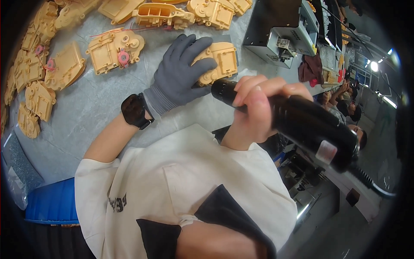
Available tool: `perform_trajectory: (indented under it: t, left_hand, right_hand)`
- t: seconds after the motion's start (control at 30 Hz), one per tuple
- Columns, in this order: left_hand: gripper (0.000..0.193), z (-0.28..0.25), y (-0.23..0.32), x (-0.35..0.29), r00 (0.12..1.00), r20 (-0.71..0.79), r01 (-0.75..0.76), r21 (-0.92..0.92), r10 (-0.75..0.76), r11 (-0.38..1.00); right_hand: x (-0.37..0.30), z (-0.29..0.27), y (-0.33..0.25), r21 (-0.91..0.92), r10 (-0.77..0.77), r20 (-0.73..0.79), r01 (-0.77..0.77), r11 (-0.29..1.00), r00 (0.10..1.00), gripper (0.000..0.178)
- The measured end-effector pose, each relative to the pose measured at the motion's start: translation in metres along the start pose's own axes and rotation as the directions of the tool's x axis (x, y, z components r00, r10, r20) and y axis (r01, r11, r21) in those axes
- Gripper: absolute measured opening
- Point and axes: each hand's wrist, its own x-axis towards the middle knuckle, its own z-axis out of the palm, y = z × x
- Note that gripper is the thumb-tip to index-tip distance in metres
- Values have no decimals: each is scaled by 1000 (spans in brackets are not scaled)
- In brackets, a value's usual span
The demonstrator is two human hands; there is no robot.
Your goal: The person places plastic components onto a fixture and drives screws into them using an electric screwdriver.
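Note:
My left hand (179,71) wears a grey knit glove, and its fingers are closed around the left side of a yellow plastic housing (225,60) on the table. In my bare right hand (258,105) is a black electric screwdriver (312,123), gripped near its front end. The screwdriver lies slanted, its nose at the housing's lower edge, close to my gloved thumb. Its bit is out of sight, so I cannot tell whether it touches a screw. A coiled cord (362,177) trails from its back end.
More yellow housings lie along the table's far and left sides; one (114,49) carries a pink round part and red wire. A metal box device (286,34) stands far right, beside a dark red cloth (310,71). A blue bin (54,200) is at lower left. People sit beyond, at right.

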Motion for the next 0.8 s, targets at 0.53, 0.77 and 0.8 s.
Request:
perform_trajectory:
  t: [0.53, 0.77, 0.8]
  left_hand:
    - [44, 6, 2, 5, 999, 0, 45, -77, -46, 996]
    - [42, 3, 5, 1, 995, -43, 86, -68, -89, 994]
    - [42, 6, 8, -2, 995, -51, 86, -58, -89, 995]
  right_hand:
    - [1, 1, 17, 35, -96, 78, 94, 995, 992, 47]
    - [35, -56, 10, 113, 24, -204, 0, 994, 979, 51]
    - [51, -76, 1, -21, -107, -283, 105, 994, 953, 49]
